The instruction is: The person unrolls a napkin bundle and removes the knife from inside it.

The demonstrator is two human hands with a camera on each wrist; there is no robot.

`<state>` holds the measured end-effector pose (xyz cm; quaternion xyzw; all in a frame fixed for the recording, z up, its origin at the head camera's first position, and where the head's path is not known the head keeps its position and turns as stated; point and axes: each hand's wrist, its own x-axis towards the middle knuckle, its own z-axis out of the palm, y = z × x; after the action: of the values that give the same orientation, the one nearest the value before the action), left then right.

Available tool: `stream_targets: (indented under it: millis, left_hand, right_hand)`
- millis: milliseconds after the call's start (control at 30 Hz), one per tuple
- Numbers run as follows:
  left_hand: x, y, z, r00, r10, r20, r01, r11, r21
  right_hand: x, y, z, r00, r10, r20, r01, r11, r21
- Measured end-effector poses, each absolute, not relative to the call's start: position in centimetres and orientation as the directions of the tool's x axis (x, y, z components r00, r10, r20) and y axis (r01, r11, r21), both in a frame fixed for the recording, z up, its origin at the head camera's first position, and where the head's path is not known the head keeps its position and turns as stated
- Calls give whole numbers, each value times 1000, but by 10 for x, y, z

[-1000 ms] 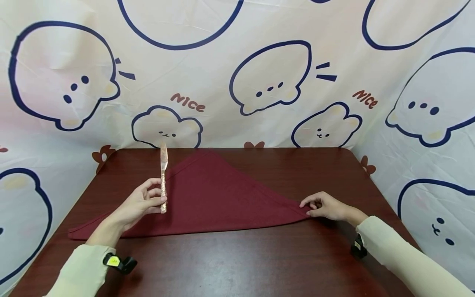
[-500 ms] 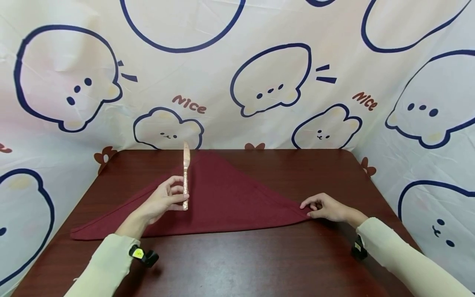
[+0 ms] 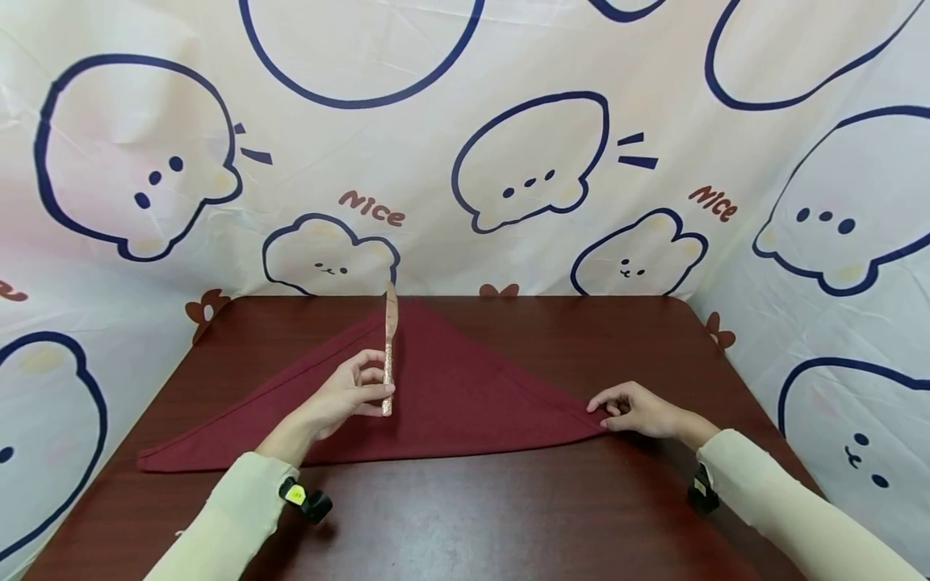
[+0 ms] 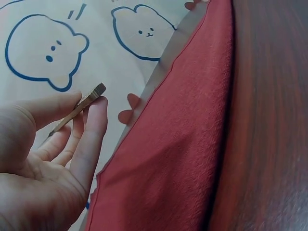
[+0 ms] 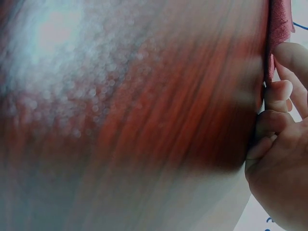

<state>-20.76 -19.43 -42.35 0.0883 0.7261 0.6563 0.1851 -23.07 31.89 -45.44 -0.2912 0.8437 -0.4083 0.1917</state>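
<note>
My left hand [image 3: 347,397] pinches a rose-gold table knife [image 3: 388,367] by its textured handle, blade pointing up. The knife stands over the left-middle part of a dark red cloth napkin [image 3: 465,395], which lies folded into a triangle with its peak toward the far table edge. In the left wrist view the handle's end [image 4: 99,89] pokes out between thumb and fingers, apart from the cloth. At the napkin's right corner my right hand [image 3: 643,410] pinches the cloth tip between thumb and fingers. The right wrist view shows a bit of red cloth [image 5: 280,29] at those fingertips.
The napkin lies on a dark brown wooden table [image 3: 508,516] with rounded far corners. A white curtain [image 3: 538,48] printed with cartoon faces hangs behind it and along both sides. A black wrist camera [image 3: 308,502] is strapped over the left sleeve.
My left hand has carried the knife to the right across the napkin, still upright. My right hand stays at the cloth's right corner. The head view has tilted slightly.
</note>
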Motion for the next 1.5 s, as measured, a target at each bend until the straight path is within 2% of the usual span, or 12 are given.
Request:
stream_targets:
  millis: [833,1500]
  left_hand:
    - [-225,-146,-429,-906,392,-160,-132,97,986]
    - [-242,-110,-426,-917,352,-188,-170,83,982]
  right_hand:
    - [-232,320,-454,-766,-636,-97,-331,519,-788]
    - [-231,319,-454,-768,-633,-97,-327,518,-790]
